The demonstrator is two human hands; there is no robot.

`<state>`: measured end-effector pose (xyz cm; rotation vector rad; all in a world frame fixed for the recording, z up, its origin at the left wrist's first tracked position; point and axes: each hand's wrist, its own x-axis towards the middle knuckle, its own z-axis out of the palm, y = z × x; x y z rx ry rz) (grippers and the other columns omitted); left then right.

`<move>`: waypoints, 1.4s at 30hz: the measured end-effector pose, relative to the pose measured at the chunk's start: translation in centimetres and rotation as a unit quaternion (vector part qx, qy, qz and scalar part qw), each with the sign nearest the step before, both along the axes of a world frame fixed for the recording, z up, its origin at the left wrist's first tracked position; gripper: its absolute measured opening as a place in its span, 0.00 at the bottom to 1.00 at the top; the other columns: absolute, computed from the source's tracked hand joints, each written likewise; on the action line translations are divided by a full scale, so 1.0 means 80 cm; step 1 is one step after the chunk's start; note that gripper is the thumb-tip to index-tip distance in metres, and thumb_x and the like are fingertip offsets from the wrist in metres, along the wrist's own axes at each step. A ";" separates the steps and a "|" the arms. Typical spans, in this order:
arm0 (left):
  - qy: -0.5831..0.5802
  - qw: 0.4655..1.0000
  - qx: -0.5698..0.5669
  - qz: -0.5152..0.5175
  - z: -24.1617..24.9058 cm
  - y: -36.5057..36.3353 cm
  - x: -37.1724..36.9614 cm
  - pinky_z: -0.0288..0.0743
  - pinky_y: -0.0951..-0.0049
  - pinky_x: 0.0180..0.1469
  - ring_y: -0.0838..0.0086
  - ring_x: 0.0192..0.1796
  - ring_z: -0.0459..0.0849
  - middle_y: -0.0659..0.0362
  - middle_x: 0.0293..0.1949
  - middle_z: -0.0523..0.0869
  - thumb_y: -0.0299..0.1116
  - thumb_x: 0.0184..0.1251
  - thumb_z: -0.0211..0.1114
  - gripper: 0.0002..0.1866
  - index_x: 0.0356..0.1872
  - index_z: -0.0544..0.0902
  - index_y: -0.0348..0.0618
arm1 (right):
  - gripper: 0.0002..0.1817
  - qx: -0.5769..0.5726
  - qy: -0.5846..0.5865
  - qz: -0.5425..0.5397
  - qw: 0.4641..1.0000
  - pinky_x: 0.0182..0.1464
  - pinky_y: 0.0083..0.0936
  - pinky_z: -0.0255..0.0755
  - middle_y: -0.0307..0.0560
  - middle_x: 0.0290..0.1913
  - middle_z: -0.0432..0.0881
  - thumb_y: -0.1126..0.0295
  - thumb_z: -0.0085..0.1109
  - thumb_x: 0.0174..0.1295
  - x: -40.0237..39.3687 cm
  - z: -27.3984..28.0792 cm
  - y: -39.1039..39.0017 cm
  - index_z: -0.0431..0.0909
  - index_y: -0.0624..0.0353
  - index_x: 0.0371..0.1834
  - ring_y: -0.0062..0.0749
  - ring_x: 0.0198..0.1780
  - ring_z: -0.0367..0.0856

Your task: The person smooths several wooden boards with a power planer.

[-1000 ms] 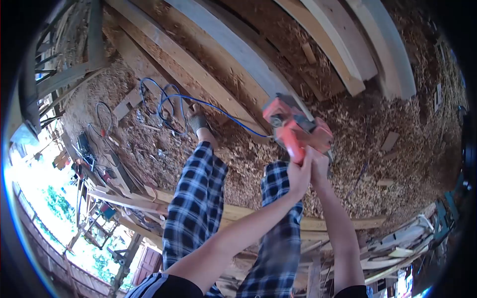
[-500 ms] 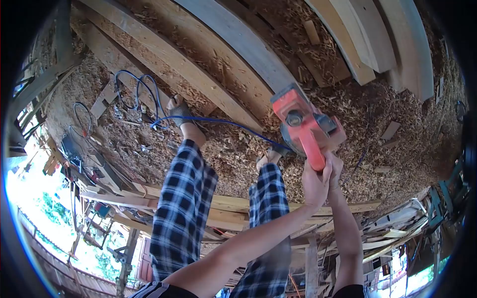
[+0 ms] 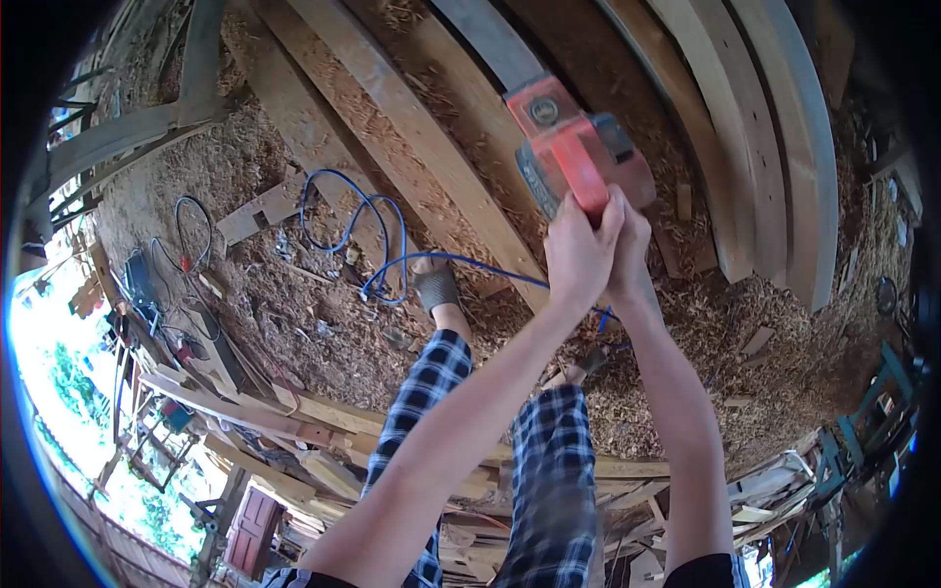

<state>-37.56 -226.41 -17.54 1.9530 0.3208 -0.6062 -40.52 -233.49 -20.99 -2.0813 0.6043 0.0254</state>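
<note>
A red and black electric hand planer [image 3: 549, 110] rests on a long grey-brown wooden beam [image 3: 495, 44], near the top middle of the view. My left hand [image 3: 578, 253] is closed around the planer's red rear handle. Pressed against it from the right, my right hand [image 3: 630, 250] is also closed at that handle; its fingers are partly hidden. A blue power cord [image 3: 461, 259] trails leftward from beneath my left wrist and loops on the ground.
More long beams [image 3: 421, 127] lie side by side to the left, and thick curved timbers [image 3: 720, 127] stand to the right. Wood shavings [image 3: 265, 333] cover the ground around my feet. Stacked boards [image 3: 333, 416] lie behind my legs.
The planer has moved forward along the beam, away from my body, with both hands on it. My arms are stretched further out, and the view has shifted.
</note>
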 end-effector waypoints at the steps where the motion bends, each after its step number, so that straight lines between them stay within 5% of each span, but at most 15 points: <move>1: -0.019 1.000 0.007 0.010 -0.005 0.006 0.024 0.75 0.61 0.41 0.49 0.40 0.84 0.43 0.32 0.84 0.50 0.64 0.60 0.23 0.41 0.77 0.34 | 0.09 -0.001 -0.001 0.002 1.000 0.26 0.37 0.68 0.56 0.25 0.77 0.63 0.56 0.56 0.026 -0.002 0.006 0.72 0.56 0.30 0.53 0.29 0.79; 6: -0.026 0.994 -0.025 0.104 -0.012 0.020 0.116 0.74 0.64 0.45 0.58 0.41 0.84 0.47 0.36 0.85 0.52 0.61 0.61 0.25 0.41 0.77 0.36 | 0.10 -0.139 -0.052 0.016 0.989 0.31 0.41 0.74 0.54 0.26 0.81 0.61 0.57 0.56 0.131 -0.032 0.033 0.77 0.55 0.33 0.54 0.32 0.81; 9: 0.041 0.984 -0.063 0.159 -0.006 0.021 0.143 0.72 0.71 0.49 0.70 0.45 0.80 0.54 0.40 0.82 0.51 0.58 0.64 0.24 0.43 0.78 0.39 | 0.11 -0.145 0.009 0.022 0.989 0.35 0.43 0.75 0.54 0.28 0.82 0.60 0.57 0.55 0.157 -0.015 0.038 0.78 0.55 0.34 0.53 0.34 0.82; 13: 0.035 0.968 -0.137 0.206 -0.021 0.009 0.125 0.72 0.74 0.47 0.74 0.42 0.79 0.58 0.39 0.82 0.45 0.58 0.66 0.20 0.41 0.78 0.39 | 0.11 -0.135 -0.020 0.013 0.991 0.37 0.46 0.74 0.55 0.30 0.83 0.59 0.56 0.55 0.141 -0.010 0.033 0.79 0.55 0.32 0.54 0.36 0.82; 18: 0.065 0.958 -0.203 0.191 -0.026 -0.027 -0.002 0.71 0.77 0.43 0.79 0.40 0.77 0.62 0.35 0.80 0.42 0.60 0.65 0.16 0.40 0.78 0.40 | 0.11 -0.122 -0.023 -0.004 0.992 0.34 0.45 0.74 0.55 0.30 0.82 0.60 0.57 0.54 0.009 -0.017 -0.007 0.78 0.56 0.33 0.53 0.34 0.82; 31: 0.300 0.934 -0.135 0.141 0.012 -0.156 -0.451 0.72 0.79 0.43 0.82 0.39 0.78 0.63 0.37 0.81 0.42 0.56 0.70 0.19 0.42 0.79 0.39 | 0.10 -0.040 0.054 -0.020 0.998 0.29 0.31 0.72 0.50 0.27 0.82 0.69 0.64 0.49 -0.482 0.007 -0.142 0.79 0.57 0.35 0.42 0.29 0.82; 33: 0.317 0.924 -0.154 0.147 0.011 -0.168 -0.495 0.72 0.79 0.44 0.82 0.40 0.79 0.63 0.37 0.82 0.40 0.56 0.70 0.19 0.43 0.79 0.39 | 0.09 0.057 0.047 -0.112 0.991 0.30 0.28 0.73 0.48 0.28 0.82 0.71 0.61 0.52 -0.535 -0.008 -0.150 0.79 0.58 0.36 0.37 0.28 0.82; 38: 0.310 0.944 -0.092 0.068 0.017 -0.164 -0.508 0.73 0.77 0.46 0.80 0.43 0.81 0.58 0.39 0.84 0.43 0.54 0.71 0.22 0.44 0.80 0.38 | 0.09 0.103 0.118 -0.080 0.984 0.31 0.27 0.72 0.47 0.28 0.82 0.69 0.57 0.55 -0.548 0.011 -0.164 0.78 0.57 0.39 0.37 0.28 0.81; 40: 0.320 0.941 -0.095 0.052 0.019 -0.155 -0.487 0.74 0.76 0.44 0.79 0.40 0.82 0.57 0.36 0.85 0.44 0.54 0.71 0.21 0.42 0.80 0.38 | 0.10 -0.027 0.061 0.010 0.998 0.30 0.30 0.72 0.49 0.27 0.81 0.68 0.58 0.54 -0.528 0.016 -0.162 0.78 0.56 0.39 0.42 0.28 0.82; 42: 0.305 0.946 -0.091 0.063 0.021 -0.145 -0.452 0.74 0.76 0.44 0.80 0.38 0.81 0.58 0.35 0.85 0.44 0.54 0.71 0.21 0.41 0.81 0.38 | 0.10 -0.026 0.058 0.017 0.998 0.29 0.31 0.72 0.49 0.26 0.80 0.68 0.59 0.53 -0.489 0.016 -0.151 0.78 0.55 0.38 0.44 0.28 0.81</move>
